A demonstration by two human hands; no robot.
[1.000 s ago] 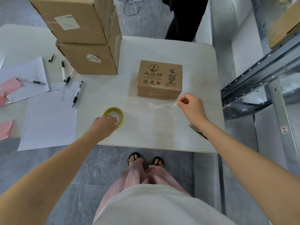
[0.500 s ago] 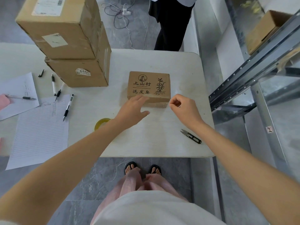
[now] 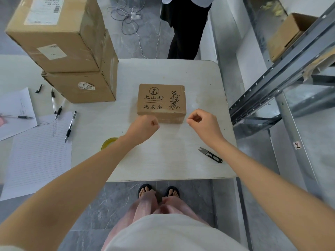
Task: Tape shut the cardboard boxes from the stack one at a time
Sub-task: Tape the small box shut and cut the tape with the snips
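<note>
1. The small flat brown cardboard box (image 3: 161, 98), printed with black characters and a plant drawing, lies flaps closed near the centre of the pale white tabletop (image 3: 163, 160).
2. The stack of two larger brown cardboard boxes (image 3: 72, 69) stands at 10 o'clock from the small box, well apart from it.
3. The left hand (image 3: 143, 127) is at 7 o'clock of the small box, just beside its near face. Its fingers (image 3: 154, 123) are curled tight against the thumb.
4. The right hand (image 3: 204, 124) is at 5 o'clock of the box. Its fingers (image 3: 192, 120) are pinched together at the tip.
5. Whether either hand holds anything cannot be told.
6. The yellowish roll of clear tape (image 3: 108, 142) lies at 7 o'clock, partly hidden by the left forearm.
7. The black thread snips (image 3: 211, 155) lie at 5 o'clock, beside the right forearm.
</note>
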